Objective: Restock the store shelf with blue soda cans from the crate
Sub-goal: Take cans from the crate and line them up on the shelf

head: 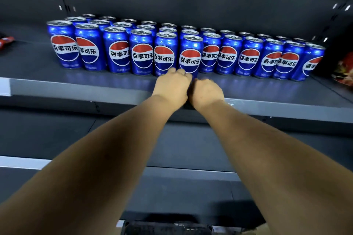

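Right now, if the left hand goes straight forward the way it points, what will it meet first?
Most likely the front-row blue soda can just ahead: the left hand already has its knuckles near that can's base, on the grey shelf. Whether they touch is unclear.

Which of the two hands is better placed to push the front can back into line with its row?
Probably the left hand: its fingertips already reach the base of the protruding front can. The right hand sits slightly lower on the shelf edge, fingers hidden.
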`<state>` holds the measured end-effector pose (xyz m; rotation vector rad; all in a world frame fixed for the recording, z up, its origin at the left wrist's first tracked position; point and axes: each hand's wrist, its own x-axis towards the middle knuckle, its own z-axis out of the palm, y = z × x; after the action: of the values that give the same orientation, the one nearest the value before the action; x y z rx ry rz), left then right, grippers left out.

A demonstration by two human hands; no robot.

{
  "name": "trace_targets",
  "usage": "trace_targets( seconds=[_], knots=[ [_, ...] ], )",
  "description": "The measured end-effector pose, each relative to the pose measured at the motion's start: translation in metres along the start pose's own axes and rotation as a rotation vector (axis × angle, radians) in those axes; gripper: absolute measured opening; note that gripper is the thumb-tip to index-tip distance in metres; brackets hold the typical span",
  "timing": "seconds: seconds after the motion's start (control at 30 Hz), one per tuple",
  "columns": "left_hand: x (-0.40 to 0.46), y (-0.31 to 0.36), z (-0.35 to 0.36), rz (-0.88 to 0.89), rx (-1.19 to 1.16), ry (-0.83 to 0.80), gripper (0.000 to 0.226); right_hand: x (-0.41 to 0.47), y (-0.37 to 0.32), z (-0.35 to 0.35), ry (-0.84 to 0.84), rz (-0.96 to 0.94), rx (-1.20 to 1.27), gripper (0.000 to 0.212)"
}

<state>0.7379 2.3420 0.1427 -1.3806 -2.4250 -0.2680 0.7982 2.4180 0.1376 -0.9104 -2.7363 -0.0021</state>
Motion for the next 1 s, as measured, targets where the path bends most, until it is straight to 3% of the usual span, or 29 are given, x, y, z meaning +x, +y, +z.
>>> trace_targets(
  seconds=[0.1, 0.4, 0.47, 0.67, 1.0],
  knots=[
    [-0.017, 0.001, -0.007, 0.166, 0.159, 0.009, 0.039, -0.016, -0.003, -0.005, 0.003, -0.048, -0.067, 0.032],
    [-0.079, -0.015, -0.027, 0.312, 0.353, -0.008, 0.042, -0.075, -0.016, -0.009, 0.018, -0.206, -0.254, 0.037],
    [-0.1, -0.016, -0.031, 0.321, 0.366, -0.033, 0.039, -0.09, -0.018, -0.005, 0.006, -0.246, -0.225, 0.036],
    [-0.156, -0.021, -0.036, 0.36, 0.367, -0.054, 0.034, -0.131, -0.03, 0.012, 0.213, -0.467, -0.282, 0.031],
    [-0.218, -0.01, -0.027, 0.327, 0.407, -0.202, 0.031, -0.185, -0.026, 0.041, 0.212, -0.656, -0.233, 0.029]
  ],
)
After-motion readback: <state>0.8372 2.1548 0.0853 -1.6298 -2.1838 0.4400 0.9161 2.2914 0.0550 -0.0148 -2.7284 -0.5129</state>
